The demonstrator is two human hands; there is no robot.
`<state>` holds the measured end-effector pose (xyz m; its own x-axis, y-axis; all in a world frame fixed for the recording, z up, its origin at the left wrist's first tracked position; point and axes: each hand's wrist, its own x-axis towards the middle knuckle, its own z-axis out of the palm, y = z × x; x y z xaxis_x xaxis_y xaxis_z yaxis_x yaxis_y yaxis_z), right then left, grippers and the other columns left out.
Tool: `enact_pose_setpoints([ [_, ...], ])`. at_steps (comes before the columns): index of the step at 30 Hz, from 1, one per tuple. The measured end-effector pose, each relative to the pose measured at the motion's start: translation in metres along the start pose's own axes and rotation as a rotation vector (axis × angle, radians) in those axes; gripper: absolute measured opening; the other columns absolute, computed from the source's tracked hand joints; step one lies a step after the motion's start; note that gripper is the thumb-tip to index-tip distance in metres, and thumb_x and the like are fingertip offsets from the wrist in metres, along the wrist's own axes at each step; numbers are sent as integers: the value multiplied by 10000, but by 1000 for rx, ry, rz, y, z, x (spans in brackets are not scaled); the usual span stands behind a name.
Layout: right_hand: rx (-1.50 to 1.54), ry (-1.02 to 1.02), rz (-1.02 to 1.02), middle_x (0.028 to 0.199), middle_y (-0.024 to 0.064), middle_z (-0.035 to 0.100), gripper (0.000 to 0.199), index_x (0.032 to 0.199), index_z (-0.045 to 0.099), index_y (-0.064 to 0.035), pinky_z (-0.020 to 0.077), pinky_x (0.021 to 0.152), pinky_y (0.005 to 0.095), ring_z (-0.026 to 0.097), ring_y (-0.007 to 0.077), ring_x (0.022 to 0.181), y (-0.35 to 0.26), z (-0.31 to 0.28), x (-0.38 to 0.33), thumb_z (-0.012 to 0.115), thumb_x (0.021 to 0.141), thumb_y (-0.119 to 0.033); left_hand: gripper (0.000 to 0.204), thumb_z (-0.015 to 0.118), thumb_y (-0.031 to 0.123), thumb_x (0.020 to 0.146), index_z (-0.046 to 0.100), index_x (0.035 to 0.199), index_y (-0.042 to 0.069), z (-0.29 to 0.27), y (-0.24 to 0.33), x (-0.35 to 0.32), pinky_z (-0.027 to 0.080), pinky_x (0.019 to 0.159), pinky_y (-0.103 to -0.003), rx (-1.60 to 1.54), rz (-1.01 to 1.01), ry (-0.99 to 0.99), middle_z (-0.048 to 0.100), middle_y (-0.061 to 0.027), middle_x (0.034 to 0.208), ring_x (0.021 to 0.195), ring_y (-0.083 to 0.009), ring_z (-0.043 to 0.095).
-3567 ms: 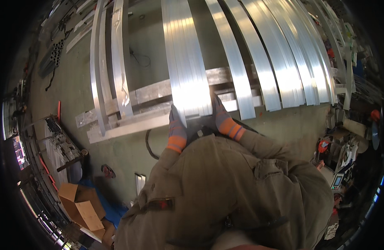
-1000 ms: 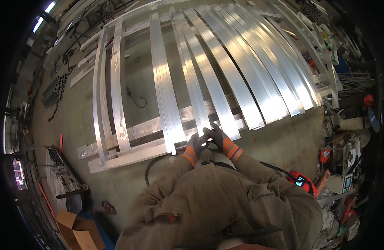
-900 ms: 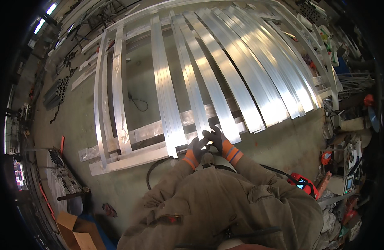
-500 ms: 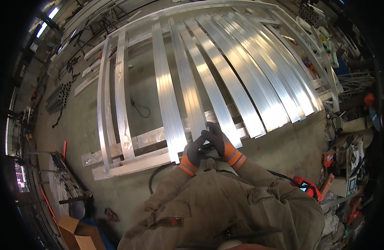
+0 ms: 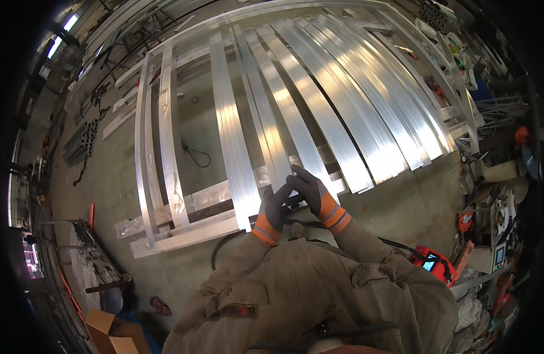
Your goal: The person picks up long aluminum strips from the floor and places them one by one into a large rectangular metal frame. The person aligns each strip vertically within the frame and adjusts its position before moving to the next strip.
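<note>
Both my hands wear dark gloves with orange cuffs and meet in front of my chest. My left hand (image 5: pixel 275 207) is raised with its fingers up and apart. My right hand (image 5: pixel 310 187) reaches across and its fingers close on the fingertips of the left glove. Just beyond the hands, several long shiny aluminium profiles (image 5: pixel 283 112) lie side by side on the concrete floor, their near ends (image 5: pixel 243 219) resting on a cross bar (image 5: pixel 204 194). Neither hand touches the profiles. My brown work jacket (image 5: pixel 319 295) fills the lower part of the view.
A red machine (image 5: pixel 430 263) with a black cable sits on the floor at my right, near a cluttered bench of tools (image 5: pixel 496 230). A loose black cable (image 5: pixel 195 155) lies between the profiles. A cardboard box (image 5: pixel 109 333) and metal racks (image 5: pixel 98 265) stand at the left.
Earlier both hands pressed on the near end of a profile. They have since lifted off and come together, and the view has pulled back to show more of the profiles.
</note>
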<state>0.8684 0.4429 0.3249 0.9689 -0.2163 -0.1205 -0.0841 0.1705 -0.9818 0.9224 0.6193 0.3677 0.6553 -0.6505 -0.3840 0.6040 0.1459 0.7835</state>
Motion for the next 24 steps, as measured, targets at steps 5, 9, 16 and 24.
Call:
enact_pose_setpoints([
  [5, 262, 67, 347, 1342, 125, 640, 662, 1570, 489, 15, 656, 834, 369, 698, 220, 1156, -4, 8, -2, 697, 1050, -338, 426, 554, 209, 1121, 593, 1479, -19, -24, -22, 7, 639, 966, -410, 249, -24, -65, 709, -131, 1299, 1165, -278, 733],
  [9, 278, 111, 363, 1398, 142, 621, 727, 1579, 480, 8, 651, 881, 397, 657, 238, 1239, 17, 9, -1, 753, 1012, -356, 441, 560, 196, 1112, 593, 1485, -37, -43, -46, 11, 631, 982, -442, 436, 55, -18, 723, -158, 1300, 1172, -319, 736],
  [16, 453, 79, -30, 1403, 153, 690, 539, 1507, 564, -5, 588, 1080, 458, 692, 303, 1275, 70, -29, -8, 569, 1131, -391, 510, 581, 313, 1100, 554, 1500, -3, -62, -60, 14, 510, 1180, -487, -656, -151, -64, 662, -173, 1436, 1303, -357, 656],
  [24, 1147, -270, 197, 1563, 228, 565, 659, 1632, 415, -9, 511, 1169, 572, 563, 380, 1453, 22, -60, 2, 569, 1117, -390, 728, 546, 519, 1057, 486, 1597, 34, -59, -39, 5, 330, 1272, -645, -863, -62, -329, 542, -211, 1600, 1476, -470, 468],
])
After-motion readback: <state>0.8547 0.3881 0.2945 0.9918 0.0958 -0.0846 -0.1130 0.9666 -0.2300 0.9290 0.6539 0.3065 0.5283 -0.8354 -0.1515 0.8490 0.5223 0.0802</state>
